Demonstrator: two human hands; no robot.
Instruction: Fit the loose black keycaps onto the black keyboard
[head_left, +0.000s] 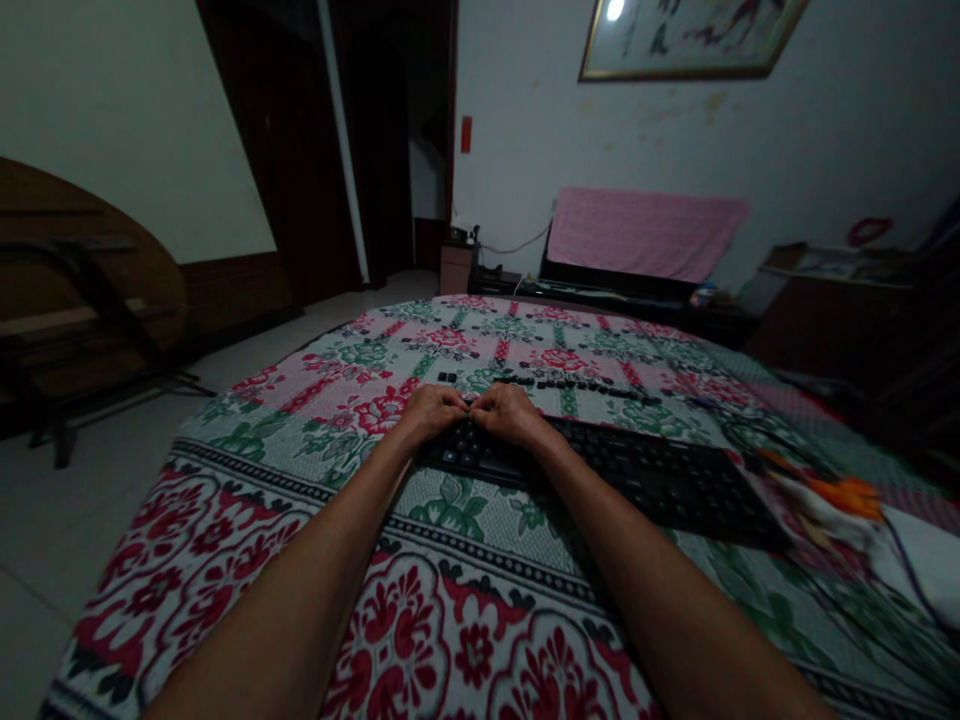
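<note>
A black computer keyboard (pixel 675 475) lies on the patterned cloth, slanting away to the right. Over its left part, my left hand (pixel 435 408) and my right hand (pixel 511 412) almost meet at the fingertips. Both are closed in a pinch just above the upper left keys. Whatever sits between the fingers is too small and dark to make out. Behind the keyboard runs a row of loose black keycaps (pixel 562 384). Two more keycaps (pixel 447 377) lie just beyond my left hand.
The floral tablecloth (pixel 450 620) covers a wide surface. At right are an orange item (pixel 847 495), white crumpled material and dark cables (pixel 780 435). A folded round table (pixel 90 260) leans at left. A pink towel (pixel 645 232) hangs over something by the far wall.
</note>
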